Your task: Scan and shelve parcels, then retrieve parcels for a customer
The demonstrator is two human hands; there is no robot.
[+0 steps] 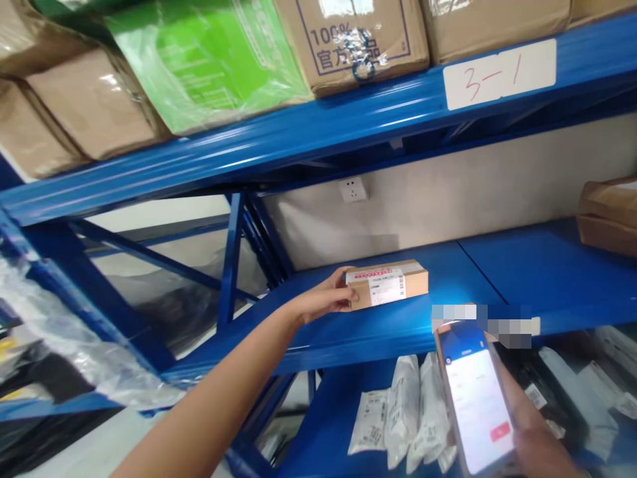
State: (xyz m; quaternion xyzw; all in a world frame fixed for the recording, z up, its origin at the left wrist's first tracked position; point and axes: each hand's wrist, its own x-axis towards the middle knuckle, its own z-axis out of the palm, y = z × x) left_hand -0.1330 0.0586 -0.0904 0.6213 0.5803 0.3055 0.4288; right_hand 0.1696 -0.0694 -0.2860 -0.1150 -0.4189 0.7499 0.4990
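Observation:
My left hand (pixel 331 293) grips the left end of a small cardboard box (pixel 415 285), its thumb in front and its fingers behind. The box bears a white label with barcodes and red print, and is at the middle blue shelf (pixel 398 325); whether it rests there or is slightly raised I cannot tell. In the lower right, my right hand (pixel 535 431) is closed around a smartphone (pixel 478 398), whose lit screen shows a white panel and a red button. The phone is tilted, in front of the shelf edge, with light falling on the shelf beyond it.
Above, a blue beam with a "3-1" tag (pixel 500 73) carries cardboard boxes (pixel 365 46) and a green package (pixel 206 60). White parcels (pixel 402 411) lie on the lower shelf. Brown packages (pixel 610 216) sit at the right. A wall socket (pixel 353 189) is behind.

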